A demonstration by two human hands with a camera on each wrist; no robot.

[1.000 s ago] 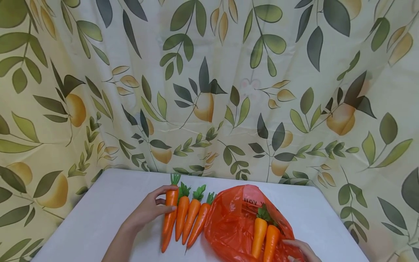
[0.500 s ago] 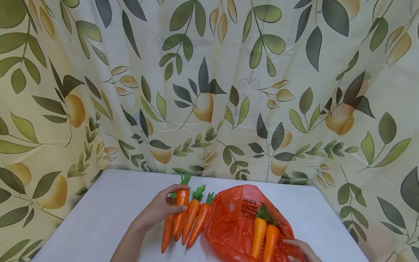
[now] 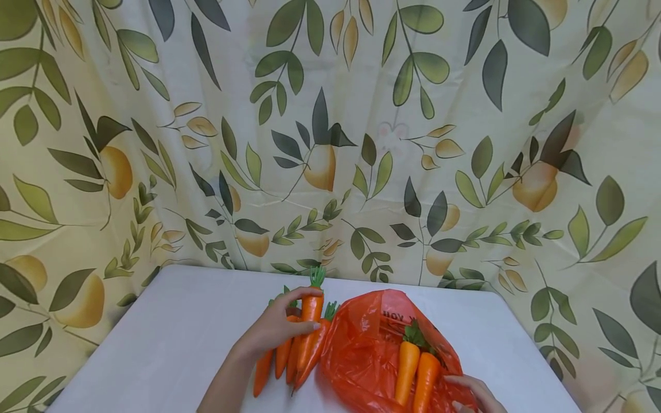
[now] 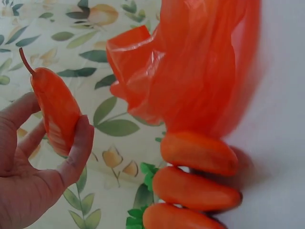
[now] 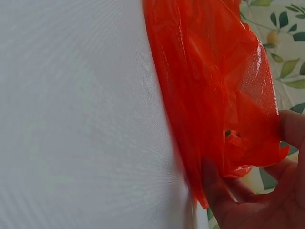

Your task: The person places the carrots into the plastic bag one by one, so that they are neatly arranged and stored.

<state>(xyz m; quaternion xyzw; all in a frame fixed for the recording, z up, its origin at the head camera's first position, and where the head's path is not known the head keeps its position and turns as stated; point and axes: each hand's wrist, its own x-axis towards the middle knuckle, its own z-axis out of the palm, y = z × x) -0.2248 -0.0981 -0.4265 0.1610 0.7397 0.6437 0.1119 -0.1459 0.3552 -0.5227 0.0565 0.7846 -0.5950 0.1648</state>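
Lifting one carrot (image 3: 311,321) clear of its neighbours, the left hand (image 3: 276,330) has carried it rightward across the row since a second ago, when it gripped the carrot at the row's left end; now it sits low in the middle of the head view, just left of the orange plastic bag (image 3: 369,344). Judging from that drift, the carrot is on its way toward the bag, where two carrots (image 3: 417,370) already lie on the plastic. The left fingers (image 4: 78,148) are curled round the lifted carrot, thumb on one side and fingertips on the other, as the left wrist view shows plainly.

That carrot is smooth, bright orange and tapered, with a green tuft at its top that points to the upper part of the head view; its surface looks glossy like plastic, so it seems to be a toy. Three more carrots (image 4: 193,181) lie side by side on the white tabletop (image 3: 170,338) beneath it, touching one another.

At the lower right of the head view the right hand (image 3: 472,394) has stayed at the bag's near edge; the right wrist view shows its fingers (image 5: 214,188) pinching the thin, crinkled film.
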